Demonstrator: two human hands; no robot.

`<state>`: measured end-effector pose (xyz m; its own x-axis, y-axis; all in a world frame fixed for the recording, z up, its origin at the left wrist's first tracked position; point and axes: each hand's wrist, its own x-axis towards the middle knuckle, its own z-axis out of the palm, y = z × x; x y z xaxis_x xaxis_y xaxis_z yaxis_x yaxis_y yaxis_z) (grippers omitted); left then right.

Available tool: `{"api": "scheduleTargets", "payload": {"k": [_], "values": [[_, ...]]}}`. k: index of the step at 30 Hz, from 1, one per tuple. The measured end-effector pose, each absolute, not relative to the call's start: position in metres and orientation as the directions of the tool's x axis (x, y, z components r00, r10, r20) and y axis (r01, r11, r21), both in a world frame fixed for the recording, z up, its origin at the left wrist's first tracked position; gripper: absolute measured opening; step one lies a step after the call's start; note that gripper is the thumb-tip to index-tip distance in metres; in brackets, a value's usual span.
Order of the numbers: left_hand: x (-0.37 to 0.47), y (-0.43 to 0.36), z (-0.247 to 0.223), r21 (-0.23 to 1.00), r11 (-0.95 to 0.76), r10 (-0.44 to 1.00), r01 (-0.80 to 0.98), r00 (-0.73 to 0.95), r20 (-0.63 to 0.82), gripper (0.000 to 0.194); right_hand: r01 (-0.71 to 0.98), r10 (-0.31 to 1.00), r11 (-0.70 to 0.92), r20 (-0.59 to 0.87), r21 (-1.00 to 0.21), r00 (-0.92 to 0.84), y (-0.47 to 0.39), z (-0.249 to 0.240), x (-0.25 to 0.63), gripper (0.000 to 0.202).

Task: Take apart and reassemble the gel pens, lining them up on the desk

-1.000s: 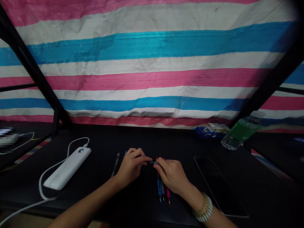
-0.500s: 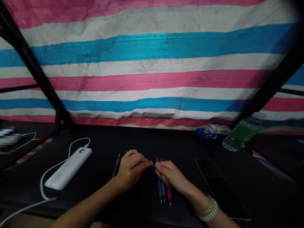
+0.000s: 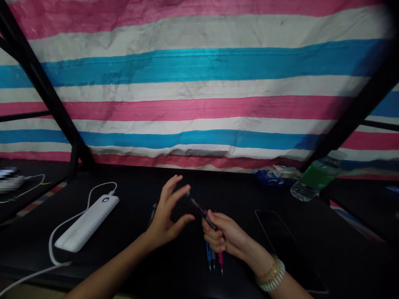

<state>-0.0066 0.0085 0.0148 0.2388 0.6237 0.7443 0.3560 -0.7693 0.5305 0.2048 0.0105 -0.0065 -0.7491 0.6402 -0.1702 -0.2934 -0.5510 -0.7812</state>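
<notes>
My right hand (image 3: 226, 232) is closed around the dark barrel of a pen (image 3: 210, 221), and a thin, partly clear section slants up and left out of it. My left hand (image 3: 170, 211) is open with fingers spread; its fingertips are close to the pen's upper end, and whether they touch it I cannot tell. Partly covered by my right hand, a blue pen (image 3: 208, 255), a grey pen (image 3: 213, 258) and a pink pen (image 3: 221, 261) lie side by side on the black table (image 3: 131, 265). Behind my left wrist a dark pen (image 3: 152, 214) shows in part.
A white power bank (image 3: 89, 224) with a white cable (image 3: 53, 238) lies at the left. To the right is a dark phone or tablet (image 3: 288, 249). A green-labelled bottle (image 3: 318, 176) leans beside a blue packet (image 3: 271, 178) at the back. Striped sheeting (image 3: 199, 108) hangs behind black frame bars (image 3: 52, 91).
My left hand has opened from a pinch and moved slightly up and left. The pen in my right hand now shows more of its length, pointing up and left.
</notes>
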Motion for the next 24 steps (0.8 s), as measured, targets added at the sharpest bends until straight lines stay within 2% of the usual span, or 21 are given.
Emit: {"api": "scheduleTargets", "payload": {"k": [2,3,5,7,10,13,16,22,24], "values": [[-0.004,0.011,0.016,0.774,-0.63,0.773,0.067,0.149,0.616,0.064,-0.306,0.65,-0.534,-0.151,-0.788,-0.744,0.009,-0.006,0.203,0.04],[-0.002,0.012,0.015,0.843,-0.533,0.832,-0.069,0.136,0.537,0.058,-0.304,0.651,-0.525,-0.146,-0.795,-0.745,0.007,-0.006,0.202,0.039],[0.001,0.013,0.012,0.899,-0.353,0.906,-0.258,0.145,0.397,0.047,-0.292,0.648,-0.503,-0.131,-0.814,-0.75,0.005,-0.008,0.2,0.039],[0.004,0.012,0.01,0.902,-0.251,0.935,-0.351,0.153,0.32,0.042,-0.27,0.642,-0.467,-0.113,-0.842,-0.758,0.003,-0.008,0.197,0.041],[0.005,0.011,0.012,0.889,-0.208,0.955,-0.408,0.111,0.274,0.042,-0.246,0.68,-0.351,-0.066,-0.903,-0.731,0.002,-0.007,0.195,0.047],[0.002,0.013,0.017,0.886,-0.215,0.971,-0.412,0.006,0.238,0.047,-0.225,0.814,-0.07,0.075,-0.972,-0.575,0.004,-0.003,0.196,0.045],[-0.003,0.016,0.02,0.911,-0.187,0.981,-0.366,-0.025,0.192,0.043,-0.135,0.898,0.173,0.212,-0.976,-0.385,0.008,-0.002,0.2,0.038],[-0.005,0.02,0.017,0.933,-0.134,0.983,-0.335,0.07,0.167,0.051,-0.045,0.957,0.234,0.238,-0.971,-0.163,0.016,-0.008,0.206,0.031],[-0.005,0.021,0.015,0.935,-0.113,0.984,-0.336,0.091,0.151,0.048,-0.054,0.964,0.224,0.23,-0.973,-0.132,0.017,-0.008,0.206,0.03]]}}
